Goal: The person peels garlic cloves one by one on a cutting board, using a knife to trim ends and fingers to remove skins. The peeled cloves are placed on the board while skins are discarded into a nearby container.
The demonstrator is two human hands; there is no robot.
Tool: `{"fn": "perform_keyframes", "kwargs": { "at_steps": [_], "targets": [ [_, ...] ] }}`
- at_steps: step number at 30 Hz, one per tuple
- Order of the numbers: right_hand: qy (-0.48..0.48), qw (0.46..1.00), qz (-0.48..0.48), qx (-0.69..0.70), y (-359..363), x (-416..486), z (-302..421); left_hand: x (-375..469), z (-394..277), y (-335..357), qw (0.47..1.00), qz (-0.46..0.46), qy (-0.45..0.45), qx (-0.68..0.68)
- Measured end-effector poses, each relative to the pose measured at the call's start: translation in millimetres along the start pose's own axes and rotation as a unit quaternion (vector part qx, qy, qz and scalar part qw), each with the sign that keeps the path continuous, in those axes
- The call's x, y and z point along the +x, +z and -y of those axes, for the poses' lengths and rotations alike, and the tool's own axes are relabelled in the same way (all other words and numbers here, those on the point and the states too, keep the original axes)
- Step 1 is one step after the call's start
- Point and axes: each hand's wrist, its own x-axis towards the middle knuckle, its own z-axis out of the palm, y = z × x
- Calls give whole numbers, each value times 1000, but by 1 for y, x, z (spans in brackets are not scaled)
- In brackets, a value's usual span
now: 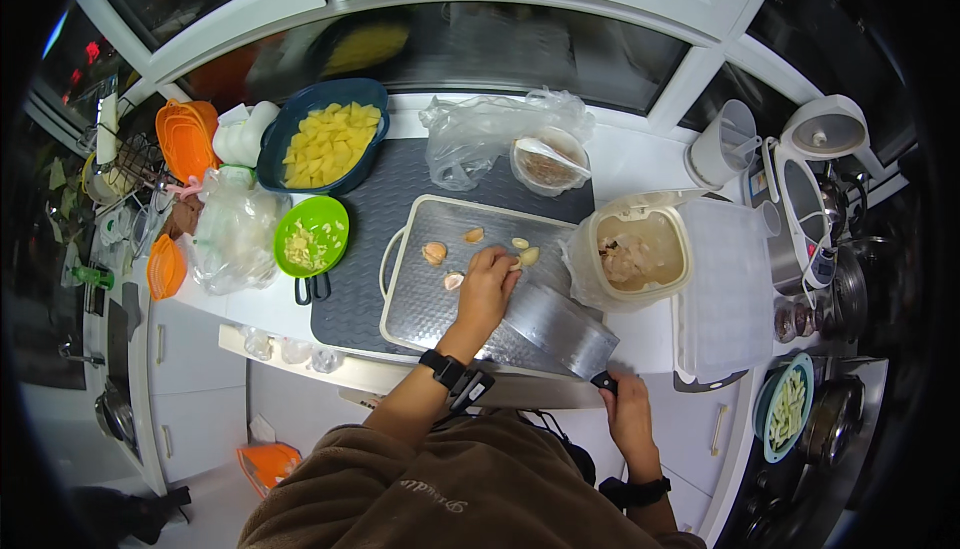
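My right hand (628,410) grips the black handle of a cleaver (562,330), whose broad blade lies low over a metal cutting board (427,316) with a pale rim. My left hand (486,282) is on the board beside the blade's far end, its fingertips around a garlic clove (515,264) that they partly cover. Two peeled garlic cloves (529,255) rest just beyond those fingers. Left of the hand, three garlic pieces (433,252) with skin on are spread over the board. Chopped garlic (304,247) fills part of a green bowl (337,222).
A blue basin (274,166) of cut potatoes stands back left, beside a plastic bag (236,234). At the board's right is a bagged tub (679,279) with meat in liquid. Behind the board sit a clear bag (469,144) and a small bowl (551,185). A drawer (360,357) is open below.
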Motion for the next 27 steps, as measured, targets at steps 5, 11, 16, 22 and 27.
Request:
{"fn": "perform_keyframes", "kwargs": {
  "at_steps": [5,11,16,22,27],
  "targets": [
    [-7,999,-49,-23,13,7,6,15,12,-39,998,-6,20,64],
    [-6,993,-115,-40,6,15,25,44,49,-48,990,111,51,64],
    [-24,994,-97,-39,-9,24,61,56,46,-60,987,158,-18,-3],
    [-99,981,-105,128,-51,54,115,42,-47,-88,869,221,-122,-426],
    [-175,948,-165,208,-81,103,127,52,-104,-90,856,306,-62,-412]
  ]
}}
